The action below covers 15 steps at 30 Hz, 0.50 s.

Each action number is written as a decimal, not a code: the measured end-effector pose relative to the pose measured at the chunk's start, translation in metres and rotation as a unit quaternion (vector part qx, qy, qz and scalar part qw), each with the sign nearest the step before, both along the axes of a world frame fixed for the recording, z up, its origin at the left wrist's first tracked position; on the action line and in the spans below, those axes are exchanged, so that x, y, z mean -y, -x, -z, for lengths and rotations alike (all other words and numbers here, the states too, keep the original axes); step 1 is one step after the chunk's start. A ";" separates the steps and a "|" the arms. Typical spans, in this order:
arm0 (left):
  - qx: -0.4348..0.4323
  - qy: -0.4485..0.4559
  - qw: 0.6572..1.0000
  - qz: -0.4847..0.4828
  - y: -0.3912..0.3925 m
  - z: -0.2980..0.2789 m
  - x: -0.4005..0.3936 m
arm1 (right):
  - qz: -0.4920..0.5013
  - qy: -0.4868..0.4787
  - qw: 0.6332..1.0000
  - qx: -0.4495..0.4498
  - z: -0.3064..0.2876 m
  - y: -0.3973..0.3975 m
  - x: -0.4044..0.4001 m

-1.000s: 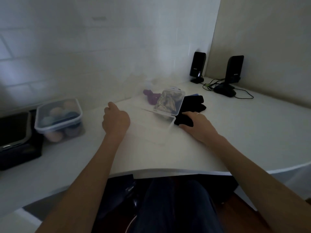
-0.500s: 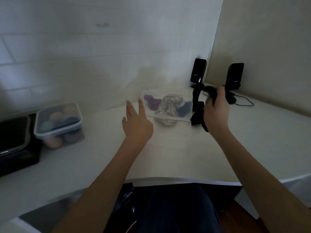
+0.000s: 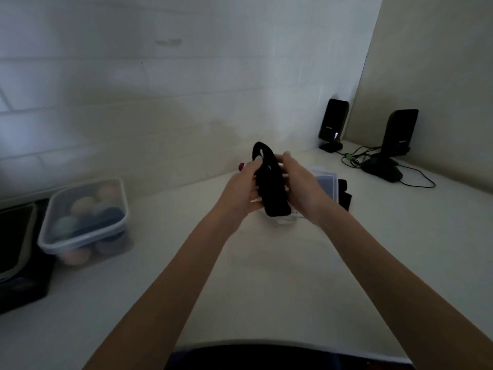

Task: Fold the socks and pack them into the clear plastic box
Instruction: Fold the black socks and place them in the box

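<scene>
A black sock (image 3: 272,182) hangs upright in the air above the white table, held between both hands. My left hand (image 3: 241,190) grips its left side with the thumb near the top loop. My right hand (image 3: 302,185) grips its right side. Behind the hands lies the clear plastic box (image 3: 324,177), mostly hidden, with socks inside that I cannot make out. More black socks (image 3: 344,194) lie on the table just right of the box.
A lidded plastic tub (image 3: 82,217) of coloured balls stands at the left, beside a dark device (image 3: 16,252). Two black speakers (image 3: 333,124) (image 3: 400,132), a mouse (image 3: 382,169) and cables occupy the back right corner. The wall is close behind.
My right hand carried the black sock from the right of the box to the middle. My left hand, open half a second ago, now grips the sock too.
</scene>
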<state>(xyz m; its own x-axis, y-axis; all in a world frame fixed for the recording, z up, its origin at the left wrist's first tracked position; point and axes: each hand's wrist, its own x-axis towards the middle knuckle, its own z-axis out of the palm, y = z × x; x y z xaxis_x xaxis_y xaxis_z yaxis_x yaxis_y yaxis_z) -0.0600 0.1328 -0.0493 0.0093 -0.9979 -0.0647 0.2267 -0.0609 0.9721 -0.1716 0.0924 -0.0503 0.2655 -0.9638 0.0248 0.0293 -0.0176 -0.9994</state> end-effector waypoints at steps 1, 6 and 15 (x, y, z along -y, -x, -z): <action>0.004 0.009 1.000 -0.005 -0.001 0.000 0.004 | 0.000 0.029 0.999 -0.017 0.003 0.001 0.001; 0.011 0.046 0.999 0.018 -0.004 0.003 0.023 | -0.001 0.089 0.995 -0.038 0.005 0.008 0.013; -0.025 0.065 0.991 0.115 -0.004 0.020 0.032 | -0.049 0.173 0.979 -0.096 -0.006 0.021 0.026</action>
<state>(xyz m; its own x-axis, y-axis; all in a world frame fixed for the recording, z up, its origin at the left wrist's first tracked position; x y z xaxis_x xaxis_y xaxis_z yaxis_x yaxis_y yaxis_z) -0.0558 0.1008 -0.0694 -0.2195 -0.9731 0.0699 0.2702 0.0082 0.9628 -0.1922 0.0664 -0.0442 0.3876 -0.8767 0.2849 -0.1406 -0.3617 -0.9216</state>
